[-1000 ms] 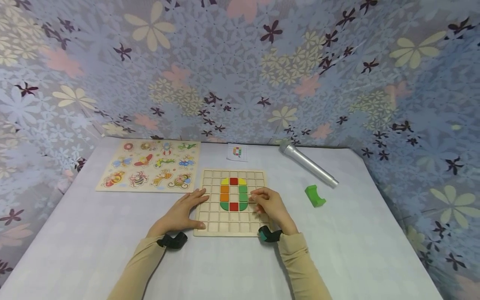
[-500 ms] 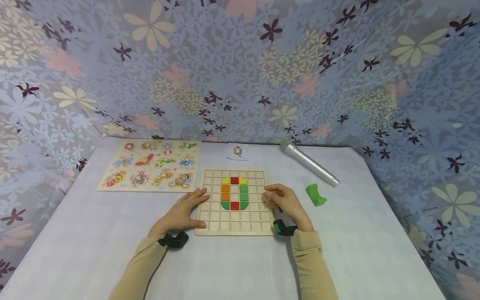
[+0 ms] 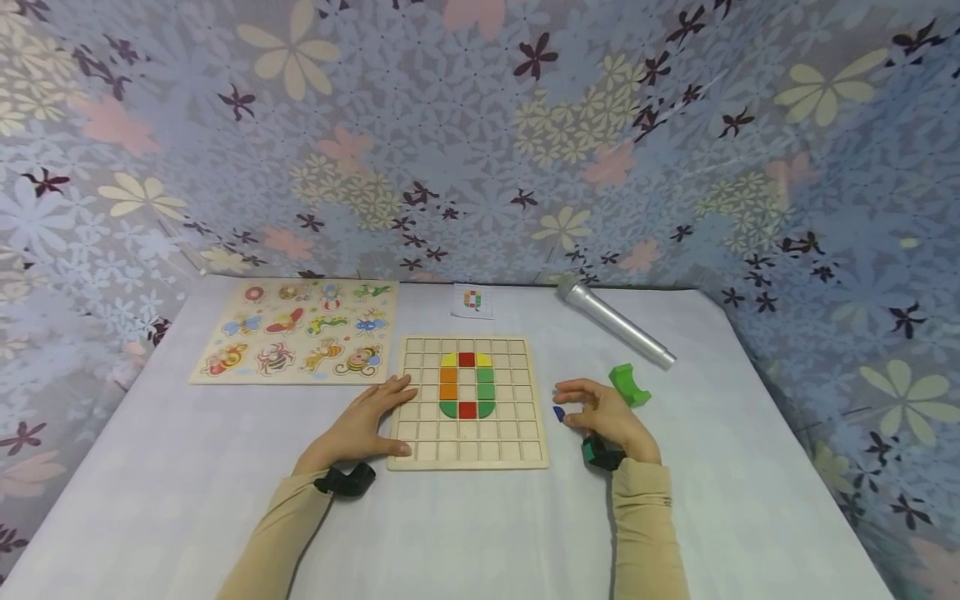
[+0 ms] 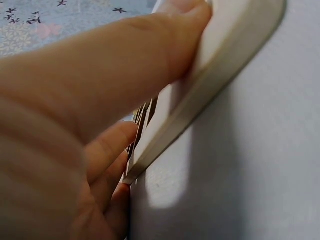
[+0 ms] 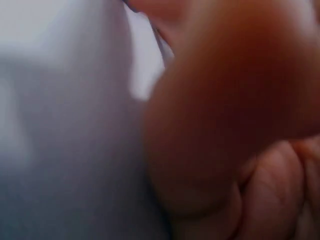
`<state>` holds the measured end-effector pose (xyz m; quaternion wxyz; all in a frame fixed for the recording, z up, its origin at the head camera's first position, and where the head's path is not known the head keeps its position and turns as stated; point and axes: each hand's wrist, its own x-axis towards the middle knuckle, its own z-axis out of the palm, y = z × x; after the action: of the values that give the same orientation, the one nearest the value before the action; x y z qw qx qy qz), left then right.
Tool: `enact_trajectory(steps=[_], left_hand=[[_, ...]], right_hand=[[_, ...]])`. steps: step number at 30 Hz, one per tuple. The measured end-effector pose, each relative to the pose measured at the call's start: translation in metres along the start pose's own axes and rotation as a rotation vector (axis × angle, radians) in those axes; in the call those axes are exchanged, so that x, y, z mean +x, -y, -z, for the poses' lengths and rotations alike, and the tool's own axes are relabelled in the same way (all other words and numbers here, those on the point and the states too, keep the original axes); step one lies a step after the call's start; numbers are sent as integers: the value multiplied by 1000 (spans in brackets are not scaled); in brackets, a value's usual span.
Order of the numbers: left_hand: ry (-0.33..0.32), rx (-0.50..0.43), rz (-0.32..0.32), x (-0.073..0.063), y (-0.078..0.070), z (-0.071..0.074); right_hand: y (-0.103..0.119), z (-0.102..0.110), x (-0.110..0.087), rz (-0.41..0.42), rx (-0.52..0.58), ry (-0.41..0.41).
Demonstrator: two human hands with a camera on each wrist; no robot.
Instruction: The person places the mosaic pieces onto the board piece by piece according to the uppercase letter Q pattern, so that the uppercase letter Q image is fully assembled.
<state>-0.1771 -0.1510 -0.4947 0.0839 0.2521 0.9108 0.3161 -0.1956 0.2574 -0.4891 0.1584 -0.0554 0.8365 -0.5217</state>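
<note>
A square wooden grid board (image 3: 510, 450) lies at the middle of the table. Red, yellow, orange and green tiles (image 3: 486, 390) form an upright ring in its cells. My left hand (image 3: 363, 423) rests on the board's left side with fingers spread; in the left wrist view its thumb (image 4: 150, 45) lies over the board's edge (image 4: 200, 95). Right of the board, my right hand (image 3: 603, 412) is low over the table, thumb and forefinger apart. A small blue piece (image 3: 558, 413) lies right at the thumb tip. The right wrist view is blurred, mostly filled by fingers (image 5: 215, 110).
A puzzle board with insect pictures (image 3: 300, 333) lies at the back left. Behind the grid board is a small card (image 3: 472, 302) printed with a coloured ring. A silver microphone (image 3: 618, 322) lies at the back right. A green arch-shaped block (image 3: 628, 385) sits just beyond my right hand.
My right hand has moved right, off the grid board and onto the table beside it, where the blue piece now shows by its thumb. My left hand has stayed in place.
</note>
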Motion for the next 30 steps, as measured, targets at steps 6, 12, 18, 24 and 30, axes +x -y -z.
enact_trajectory(steps=[6,12,18,24,30], left_hand=[[-11,-7,-13,1,-1,1],[-16,0,-18,1,0,-1],[-21,-10,-17,0,-1,-2],[-19,-8,-8,-1,-2,-2],[-13,-1,-6,0,-1,-2]], right_hand=[[2,-1,0,20,3,43],[4,-4,2,30,-49,28],[5,-7,2,-4,-66,23],[12,-17,6,23,-132,-65],[20,-31,12,19,-242,-149]])
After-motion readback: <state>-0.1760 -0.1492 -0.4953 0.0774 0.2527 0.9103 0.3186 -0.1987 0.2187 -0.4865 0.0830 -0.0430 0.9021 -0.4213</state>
